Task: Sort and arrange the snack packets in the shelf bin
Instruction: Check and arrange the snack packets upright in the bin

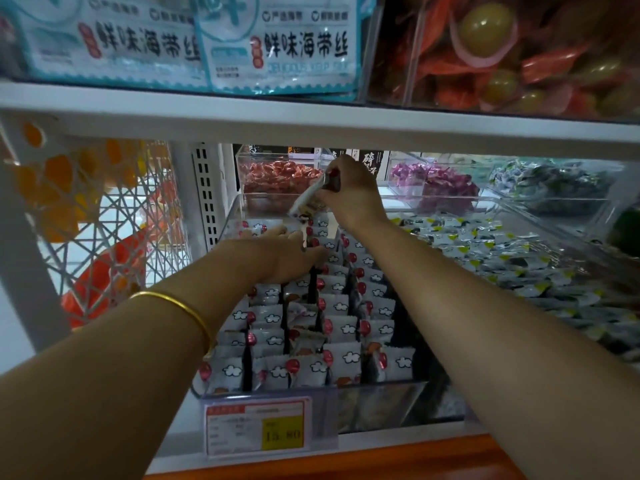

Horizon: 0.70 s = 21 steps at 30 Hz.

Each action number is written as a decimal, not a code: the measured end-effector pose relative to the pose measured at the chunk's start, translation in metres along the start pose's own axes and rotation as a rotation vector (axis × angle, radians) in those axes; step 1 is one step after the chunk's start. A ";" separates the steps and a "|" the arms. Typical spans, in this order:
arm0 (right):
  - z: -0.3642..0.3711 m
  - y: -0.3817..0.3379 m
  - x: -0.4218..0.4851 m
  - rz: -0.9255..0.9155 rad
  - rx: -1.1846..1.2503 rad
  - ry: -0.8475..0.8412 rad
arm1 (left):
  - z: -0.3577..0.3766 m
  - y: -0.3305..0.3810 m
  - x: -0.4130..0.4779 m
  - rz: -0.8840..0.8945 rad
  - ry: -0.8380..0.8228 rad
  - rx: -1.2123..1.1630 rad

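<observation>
Shelf bin [377, 396] | right hand [353, 199] pinches one white snack packet [310, 197] above the back rows; left hand [287, 254] lies flat, fingers loose, on standing packets [332, 334] | likely light, crinkly, slippery (best held by a crimped edge) | white wrappers, red dots, cloud marks

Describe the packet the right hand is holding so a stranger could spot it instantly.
Find the clear bin of white cloud-print packets on the lower shelf. Above its far end, the right hand pinches one packet. Unlike the standing rows below, it hangs tilted in the air.
</observation>
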State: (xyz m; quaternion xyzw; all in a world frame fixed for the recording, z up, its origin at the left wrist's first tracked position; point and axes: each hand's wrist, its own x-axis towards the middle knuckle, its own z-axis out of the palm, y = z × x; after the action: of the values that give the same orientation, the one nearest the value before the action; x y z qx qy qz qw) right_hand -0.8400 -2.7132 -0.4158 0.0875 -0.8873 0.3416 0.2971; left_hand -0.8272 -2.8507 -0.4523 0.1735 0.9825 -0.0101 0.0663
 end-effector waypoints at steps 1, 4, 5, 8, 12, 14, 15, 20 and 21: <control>0.001 -0.001 -0.001 -0.037 -0.045 -0.010 | 0.000 0.001 -0.003 0.003 -0.003 0.006; 0.007 -0.006 -0.002 -0.146 -0.223 -0.071 | -0.001 0.005 -0.013 0.013 -0.007 0.072; 0.010 -0.008 -0.002 -0.166 -0.273 -0.094 | -0.001 0.006 -0.016 0.007 0.003 0.070; 0.020 -0.013 0.001 -0.191 -0.385 -0.160 | -0.003 0.007 -0.022 0.025 -0.002 0.099; 0.028 -0.014 0.002 -0.172 -0.361 -0.377 | -0.003 0.005 -0.032 0.055 0.018 0.079; 0.030 -0.011 0.000 -0.160 -0.387 -0.464 | -0.003 0.006 -0.038 0.054 0.055 0.028; 0.030 -0.009 -0.001 -0.149 -0.397 -0.467 | -0.004 0.006 -0.042 0.059 0.068 0.010; 0.014 -0.017 -0.006 -0.084 -0.270 -0.371 | -0.002 0.018 -0.069 0.084 0.097 -0.043; 0.006 -0.021 -0.011 -0.077 -0.234 -0.350 | 0.000 0.022 -0.077 0.099 0.103 -0.046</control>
State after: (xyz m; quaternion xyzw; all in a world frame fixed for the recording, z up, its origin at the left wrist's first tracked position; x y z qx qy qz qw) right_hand -0.8268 -2.7335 -0.4147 0.1442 -0.9551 0.2042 0.1591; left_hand -0.7481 -2.8562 -0.4424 0.2208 0.9748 0.0246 0.0198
